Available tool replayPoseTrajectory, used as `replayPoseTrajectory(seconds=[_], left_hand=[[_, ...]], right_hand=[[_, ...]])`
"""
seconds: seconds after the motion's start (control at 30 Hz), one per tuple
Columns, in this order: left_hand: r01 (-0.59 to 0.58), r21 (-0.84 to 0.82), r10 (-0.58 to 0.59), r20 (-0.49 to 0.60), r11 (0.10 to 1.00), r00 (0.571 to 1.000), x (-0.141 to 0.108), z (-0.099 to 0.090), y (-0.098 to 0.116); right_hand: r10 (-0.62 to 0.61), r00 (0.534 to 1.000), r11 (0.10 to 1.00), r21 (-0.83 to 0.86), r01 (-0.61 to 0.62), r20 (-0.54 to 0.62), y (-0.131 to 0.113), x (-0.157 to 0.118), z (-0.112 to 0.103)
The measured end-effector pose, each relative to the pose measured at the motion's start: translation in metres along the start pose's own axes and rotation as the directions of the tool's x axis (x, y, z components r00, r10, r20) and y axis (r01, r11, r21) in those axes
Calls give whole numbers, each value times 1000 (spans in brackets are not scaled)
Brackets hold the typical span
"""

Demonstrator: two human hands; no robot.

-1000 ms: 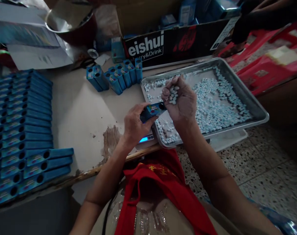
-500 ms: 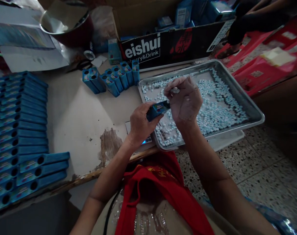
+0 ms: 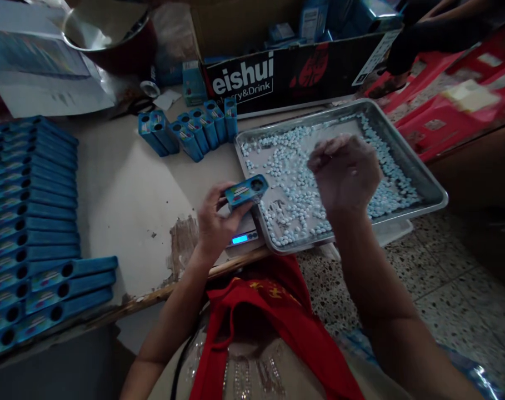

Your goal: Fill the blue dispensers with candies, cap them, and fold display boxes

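Observation:
My left hand (image 3: pixel 215 223) grips a small blue tin (image 3: pixel 240 191) by its sides. The tin's top faces up, with a round dark hole at its right end. It is above a small scale (image 3: pixel 252 238) with a lit blue display, by the left edge of a metal tray (image 3: pixel 433 194). Many pale blue and white candies (image 3: pixel 296 194) are scattered across the tray. Over the tray's middle is my right hand (image 3: pixel 347 172), its fingers curled in and somewhat blurred; what they hold, if anything, is hidden.
Rows of blue tins (image 3: pixel 48 205) fill the table's left side, and a smaller group (image 3: pixel 198 130) stands behind. A black printed carton (image 3: pixel 294 75) and a metal pot (image 3: pixel 110 55) are at the back. Red stools (image 3: pixel 439 122) and a seated person are on the right.
My right hand has moved right, away from the tin, and its fingers have curled more. My left hand has shifted left with the tin, uncovering the tin's hole and the scale's display.

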State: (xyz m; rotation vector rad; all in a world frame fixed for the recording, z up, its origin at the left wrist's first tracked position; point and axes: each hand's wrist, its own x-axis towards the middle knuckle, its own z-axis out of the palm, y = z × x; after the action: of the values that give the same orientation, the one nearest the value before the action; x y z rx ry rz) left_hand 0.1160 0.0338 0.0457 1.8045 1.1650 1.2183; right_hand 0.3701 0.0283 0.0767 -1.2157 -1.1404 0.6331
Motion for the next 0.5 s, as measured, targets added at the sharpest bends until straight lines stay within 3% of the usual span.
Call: replayPoseTrajectory(seconds=[0.07,0.13,0.23,0.3,0.4,0.5], left_hand=[[93,-32,-93,-4,995,996,-12,-20,-9],[144,-52,-144,8,988,990,-24,-34,-19],[164,-59,-162,44,985,986,-36,-41,-32],[160,-44,-158,55,986,986,-40,-39,-39],[113,-13,-112,63,993,992,-42,-37,-44],[47,7,-47,63,999,997,-46,-42,-46]], right_hand=[[-39,994,974,-218,60,98,20,-7,-24],[-42,948,865,-463,192,315,38,-18,-43],[60,773,624,-628,465,632,54,-32,-61],[139,692,527,-644,554,708,59,-33,-69],[235,625,492,-646,584,744,64,-26,-81],[264,522,550,-571,609,811,75,-18,-87]])
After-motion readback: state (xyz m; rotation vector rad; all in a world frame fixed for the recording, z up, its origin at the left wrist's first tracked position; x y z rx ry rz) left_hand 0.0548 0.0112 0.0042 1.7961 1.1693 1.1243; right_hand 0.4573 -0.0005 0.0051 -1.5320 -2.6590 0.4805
